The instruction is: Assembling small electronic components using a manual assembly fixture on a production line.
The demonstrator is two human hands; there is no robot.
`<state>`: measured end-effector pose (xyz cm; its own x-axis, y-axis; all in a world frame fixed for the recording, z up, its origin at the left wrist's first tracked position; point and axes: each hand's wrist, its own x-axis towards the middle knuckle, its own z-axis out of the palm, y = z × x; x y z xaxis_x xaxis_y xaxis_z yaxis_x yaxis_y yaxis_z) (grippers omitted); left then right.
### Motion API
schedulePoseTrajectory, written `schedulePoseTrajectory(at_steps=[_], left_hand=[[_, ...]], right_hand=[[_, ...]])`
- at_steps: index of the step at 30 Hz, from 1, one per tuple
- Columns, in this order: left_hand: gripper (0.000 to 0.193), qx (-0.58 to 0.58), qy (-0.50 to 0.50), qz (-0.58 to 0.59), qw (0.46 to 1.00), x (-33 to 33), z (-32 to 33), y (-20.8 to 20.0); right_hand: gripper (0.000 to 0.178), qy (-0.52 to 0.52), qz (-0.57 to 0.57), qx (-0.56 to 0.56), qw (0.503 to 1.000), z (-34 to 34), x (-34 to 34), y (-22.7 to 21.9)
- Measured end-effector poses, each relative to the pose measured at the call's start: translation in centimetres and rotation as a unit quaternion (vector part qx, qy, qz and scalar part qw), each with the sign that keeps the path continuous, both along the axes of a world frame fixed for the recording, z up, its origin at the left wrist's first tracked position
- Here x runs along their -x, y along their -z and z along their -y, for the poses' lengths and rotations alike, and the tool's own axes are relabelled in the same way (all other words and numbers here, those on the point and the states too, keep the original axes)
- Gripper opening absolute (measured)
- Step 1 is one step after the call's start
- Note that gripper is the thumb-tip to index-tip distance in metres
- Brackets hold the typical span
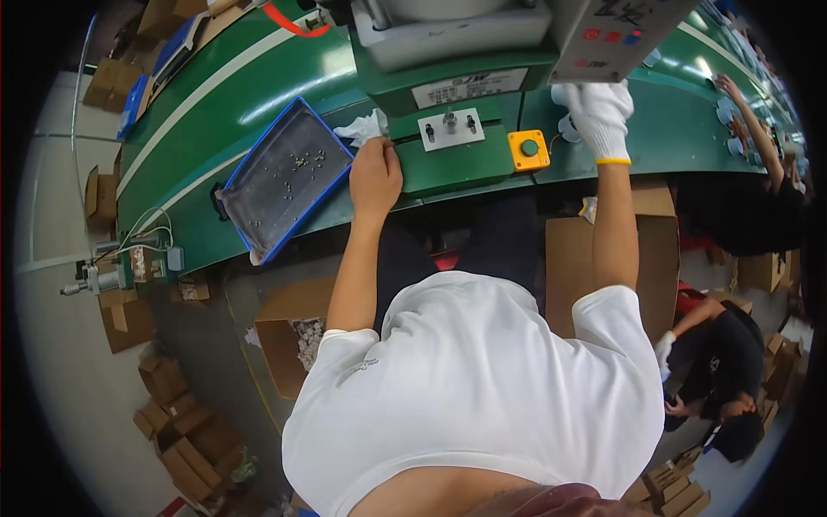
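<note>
My bare left hand (376, 177) is at the bench edge, between a blue-rimmed tray (258, 181) and the green press base (457, 165). Its fingers are curled in; what they may hold is hidden. A crumpled white cloth (363, 128) lies right against its fingertips. My right hand (601, 121), in a white knit glove with a yellow cuff, reaches to the bench right of the press, below the control box (616, 39). The box covers its fingertips. Pale round parts (565, 129) lie beside the glove. On the press base, a metal plate (450, 129) carries a central pin and two black-topped fittings.
Small metal pieces (301, 162) lie scattered in the tray. A yellow button box (528, 150) with a green button sits right of the press. Cardboard boxes (594, 267) stand below the bench. A co-worker's arm (758, 129) reaches in at far right; another person (724, 353) is lower right.
</note>
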<state>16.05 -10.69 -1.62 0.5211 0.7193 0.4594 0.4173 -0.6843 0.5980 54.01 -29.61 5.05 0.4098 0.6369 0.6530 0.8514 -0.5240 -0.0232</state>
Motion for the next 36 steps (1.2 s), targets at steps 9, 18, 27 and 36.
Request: schedulePoseTrajectory(at_steps=[9, 18, 27, 36], left_hand=[[0.014, 0.026, 0.024, 0.001, 0.999, 1.0, -0.3, 0.4], [0.018, 0.043, 0.013, 0.066, 0.997, 0.7, -0.9, 0.6], [0.010, 0.044, 0.045, 0.077, 0.995, 1.4, -0.2, -0.3], [0.011, 0.042, 0.046, 0.080, 0.995, 1.4, -0.2, 0.0]], right_hand=[[0.017, 0.065, -0.040, 0.226, 0.971, -1.3, 1.7, 1.1], [0.027, -0.052, -0.339, -0.156, 0.926, -0.3, 4.6, 1.0], [0.057, -0.233, -0.485, -0.328, 0.777, -5.9, 20.2, -0.4], [0.050, -0.200, -0.211, -0.179, 0.940, -8.7, 19.7, -0.7]])
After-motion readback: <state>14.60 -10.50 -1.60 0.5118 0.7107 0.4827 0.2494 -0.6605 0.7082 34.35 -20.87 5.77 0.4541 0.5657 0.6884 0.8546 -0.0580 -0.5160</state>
